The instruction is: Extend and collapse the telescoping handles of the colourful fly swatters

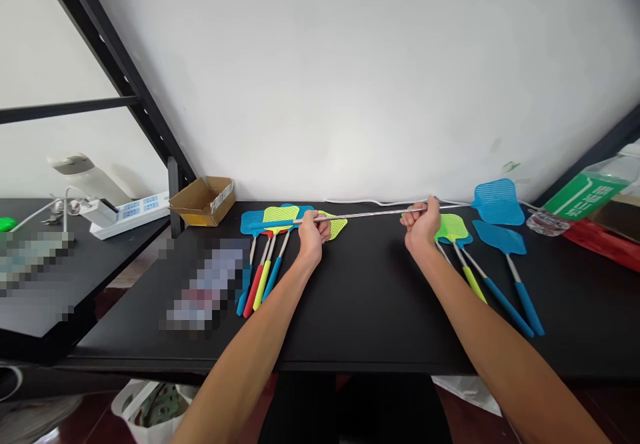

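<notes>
A blue fly swatter (367, 215) with a long thin metal rod stretches level across the middle of the desk. My left hand (314, 236) is closed around the rod beside its blue grip, which points left. Farther along, my right hand (423, 224) closes on the rod near the blue mesh head (499, 201). Below my left hand's side lie several swatters with blue, red and yellow-green handles (263, 284), one yellow-green head (339, 226) showing behind that hand. By my right forearm rest more swatters, with a blue one (520, 287) outermost.
An open cardboard box (203, 201) stands at the back left, near a white power strip (133, 212). A clear bottle with a green label (583, 197) leans at the right. A white cable runs along the wall (360, 84). A pixelated patch covers part of the black desk (350, 324).
</notes>
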The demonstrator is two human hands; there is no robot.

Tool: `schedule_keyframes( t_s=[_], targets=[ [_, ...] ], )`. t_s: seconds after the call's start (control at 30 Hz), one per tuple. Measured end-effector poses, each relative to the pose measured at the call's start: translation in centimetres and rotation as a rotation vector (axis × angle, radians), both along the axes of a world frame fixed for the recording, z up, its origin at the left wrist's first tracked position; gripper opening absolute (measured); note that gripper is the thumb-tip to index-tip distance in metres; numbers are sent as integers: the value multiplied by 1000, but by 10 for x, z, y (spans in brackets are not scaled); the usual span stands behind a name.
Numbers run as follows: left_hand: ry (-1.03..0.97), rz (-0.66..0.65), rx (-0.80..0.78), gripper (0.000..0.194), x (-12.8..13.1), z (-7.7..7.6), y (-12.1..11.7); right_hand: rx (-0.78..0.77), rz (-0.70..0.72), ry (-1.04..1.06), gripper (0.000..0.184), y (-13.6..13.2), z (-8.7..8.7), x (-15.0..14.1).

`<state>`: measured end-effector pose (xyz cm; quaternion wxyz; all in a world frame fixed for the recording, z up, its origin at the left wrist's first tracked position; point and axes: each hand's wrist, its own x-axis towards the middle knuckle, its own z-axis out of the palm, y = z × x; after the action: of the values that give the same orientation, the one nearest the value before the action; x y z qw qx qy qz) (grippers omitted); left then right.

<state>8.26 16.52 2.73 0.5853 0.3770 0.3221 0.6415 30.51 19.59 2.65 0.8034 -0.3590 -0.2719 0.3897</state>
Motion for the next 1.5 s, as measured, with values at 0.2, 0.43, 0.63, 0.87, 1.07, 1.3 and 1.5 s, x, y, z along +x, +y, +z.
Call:
schedule_keyframes(
  t_s=[0.2, 0.43, 0.63, 0.87, 1.07, 1.3, 1.5],
  targets=[
    [15, -20, 18, 38, 2, -5, 1, 27, -57, -30, 38, 1, -2, -4],
    [35, -88, 12, 40, 12, -5, -5, 42, 0, -115, 43, -3, -5, -13],
    [21, -93, -21, 41, 11, -4, -5, 40, 11, -125, 44, -6, -3, -17],
    [42, -98, 15, 40, 11, -7, -4, 37, 12, -120, 44, -6, -5, -18],
    [30, -105, -4, 42, 11, -9, -4, 27, 8, -132, 45, -6, -4, -18],
    [61, -120, 38, 42, 13, -13, -4, 21, -9, -113, 45, -6, -2, -19],
    [71, -143, 41, 41, 14, -17, -2, 18, -10, -98, 43, -6, -2, -17]
  ],
)
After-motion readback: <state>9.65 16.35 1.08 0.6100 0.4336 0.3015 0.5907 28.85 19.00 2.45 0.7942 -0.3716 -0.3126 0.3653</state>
